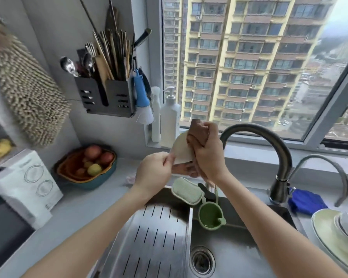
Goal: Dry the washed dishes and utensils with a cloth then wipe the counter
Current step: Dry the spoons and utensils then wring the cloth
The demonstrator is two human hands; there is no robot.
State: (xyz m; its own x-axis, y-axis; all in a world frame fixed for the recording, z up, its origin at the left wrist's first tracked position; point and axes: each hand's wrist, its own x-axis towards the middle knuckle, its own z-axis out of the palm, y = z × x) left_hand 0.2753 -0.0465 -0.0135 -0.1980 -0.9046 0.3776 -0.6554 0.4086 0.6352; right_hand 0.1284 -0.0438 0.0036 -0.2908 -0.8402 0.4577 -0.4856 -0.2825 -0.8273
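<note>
1. The left grip (153, 173) pinches the near left rim of a cream dish (182, 151) between thumb and curled fingers and holds it tilted in the air.
2. The right grip (207, 155) is closed in a fist round a brown cloth (199, 131) and presses it against the right side of the dish. The cloth bunches up above the fist, and more of it hangs down under the dish.
3. The dish sits between the two grips, touching both. Whether it is a bowl or a plate cannot be told.
4. Just below both grips a green-and-white sponge (186, 190) leans at the far edge of the steel sink (229, 257).
5. A green cup (211, 215) lies inside the sink, below the right grip.
6. Under the left forearm is a slotted drain board (155, 237).
7. To the right of the right grip a dark faucet (269, 141) arches over the sink, with a blue cloth (307, 201) beside its base.
8. Further right, stacked plates (333, 227) stand on the table (72, 207).
9. To the left of the left grip a bowl of fruit (88, 167) rests on the table.
10. Above and to the left of both grips, a dark utensil holder (109, 97) on the wall carries chopsticks and spoons.
11. Behind the grips a white pump bottle (170, 117) stands by the window.
</note>
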